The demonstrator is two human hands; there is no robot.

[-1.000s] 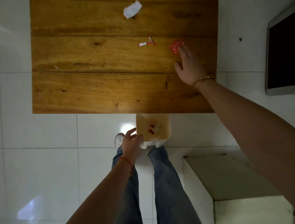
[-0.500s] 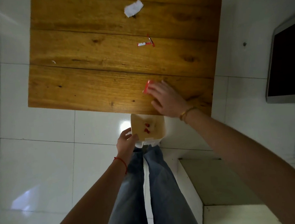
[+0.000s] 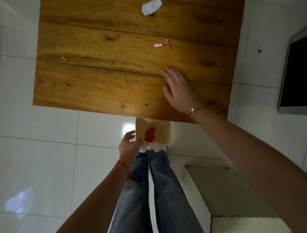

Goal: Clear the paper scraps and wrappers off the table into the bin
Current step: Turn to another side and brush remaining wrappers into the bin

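Right hand point(image 3: 179, 87) flat over the near-right part of the wooden table point(image 3: 90, 69), palm down, fingers loosely spread, nothing seen pinched in it; whether it touches the wood or hovers just above can't be told, some blur. Left hand point(image 3: 130, 145) wrapped around the rim of the bin point(image 3: 161, 132), holding it just under the table's near edge, fingers curled on the left wall. Bin is pale, open-topped, with a red wrapper point(image 3: 149, 135) lying inside. Left on the table: a red-and-white wrapper strip point(image 3: 162, 44) mid-right, beyond the right hand; a crumpled white paper scrap point(image 3: 151, 6) near the far edge; a tiny white fleck point(image 3: 63, 58) at the left. So roughly partway done, three bits to go. Likely next is a reach forward for the wrapper strip, the nearest piece. Risks: the strip is thin and flat on the wood, so a fast swipe could skid it sideways off the right edge onto the white tiled floor point(image 3: 33, 162) instead of toward the bin; the bin mouth is narrow and partly tucked under the table, so anything swept off to either side of it would miss; the fleck is small enough to get overlooked; light paper may flutter away on release.
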